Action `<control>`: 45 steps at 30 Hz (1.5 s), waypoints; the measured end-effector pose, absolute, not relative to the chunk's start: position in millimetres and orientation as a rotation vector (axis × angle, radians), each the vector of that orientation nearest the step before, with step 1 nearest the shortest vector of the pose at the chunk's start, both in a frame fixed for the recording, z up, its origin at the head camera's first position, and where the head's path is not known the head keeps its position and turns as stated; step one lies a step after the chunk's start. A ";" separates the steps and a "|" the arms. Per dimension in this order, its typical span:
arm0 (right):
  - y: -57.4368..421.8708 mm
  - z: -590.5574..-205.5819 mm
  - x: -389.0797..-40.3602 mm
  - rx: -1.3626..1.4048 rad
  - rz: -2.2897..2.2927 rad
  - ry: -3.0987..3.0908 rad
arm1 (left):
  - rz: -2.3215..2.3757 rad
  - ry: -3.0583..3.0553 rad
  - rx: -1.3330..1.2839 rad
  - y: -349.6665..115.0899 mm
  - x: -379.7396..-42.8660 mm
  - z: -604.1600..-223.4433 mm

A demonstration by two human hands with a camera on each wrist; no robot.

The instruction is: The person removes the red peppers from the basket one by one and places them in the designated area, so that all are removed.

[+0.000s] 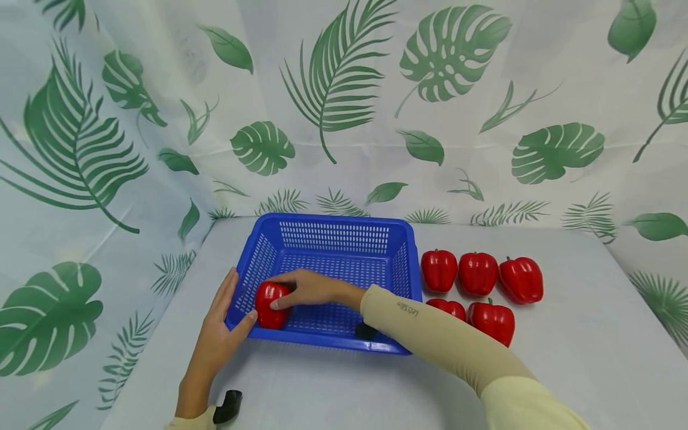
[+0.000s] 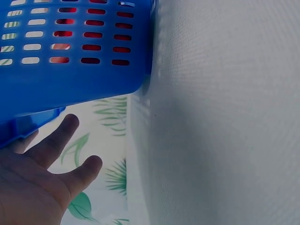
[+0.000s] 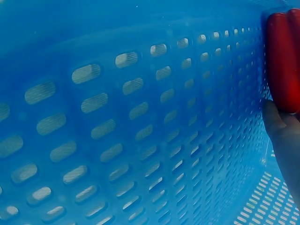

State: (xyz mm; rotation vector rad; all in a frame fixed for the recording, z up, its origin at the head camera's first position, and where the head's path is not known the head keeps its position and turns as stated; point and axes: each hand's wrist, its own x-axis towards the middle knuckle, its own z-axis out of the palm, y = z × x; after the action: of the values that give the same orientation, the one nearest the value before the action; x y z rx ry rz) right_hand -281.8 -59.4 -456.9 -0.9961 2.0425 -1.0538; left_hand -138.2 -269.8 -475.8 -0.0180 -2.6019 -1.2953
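A red bell pepper (image 1: 273,306) sits in the front left corner of the blue plastic basket (image 1: 344,344). My right hand (image 1: 309,288) reaches over the basket's front rim and grips this pepper, thumb on the near side. In the right wrist view the thumb (image 3: 283,133) lies against the pepper (image 3: 283,65), beside the slotted wall. Outside the same corner, my left hand (image 1: 217,331) rests at the rim, its fingers extended along the left side and its thumb over the corner. The left wrist view shows its fingers straight and spread beneath the basket's edge (image 2: 70,84).
Several more red bell peppers stand right of the basket, such as one (image 1: 439,270) near its wall and one (image 1: 520,279) farther right. My right forearm partly covers a nearer pepper (image 1: 447,308). Leaf-printed cloth (image 1: 344,173) hangs behind the white table (image 1: 580,334).
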 end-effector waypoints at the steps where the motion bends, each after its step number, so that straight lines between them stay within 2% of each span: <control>1: -59.6 -457.3 -282.3 -0.997 -1.067 2.042 | -1.295 -2.601 -0.020 -269.4 -138.0 -475.5; 16: -51.2 -449.7 -295.8 -0.933 -1.150 2.057 | -1.277 -2.645 -0.007 -268.4 -141.0 -476.9; 45: -27.2 -405.9 -307.9 -0.754 -1.493 1.968 | -1.260 -2.684 0.027 -268.8 -144.3 -471.6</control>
State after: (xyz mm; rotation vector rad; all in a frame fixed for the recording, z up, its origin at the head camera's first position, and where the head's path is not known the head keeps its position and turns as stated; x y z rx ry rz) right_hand -307.9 -27.2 -405.9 -0.7539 1.9685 -1.4929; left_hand -144.3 -268.8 -471.6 0.0268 -2.6836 -1.2602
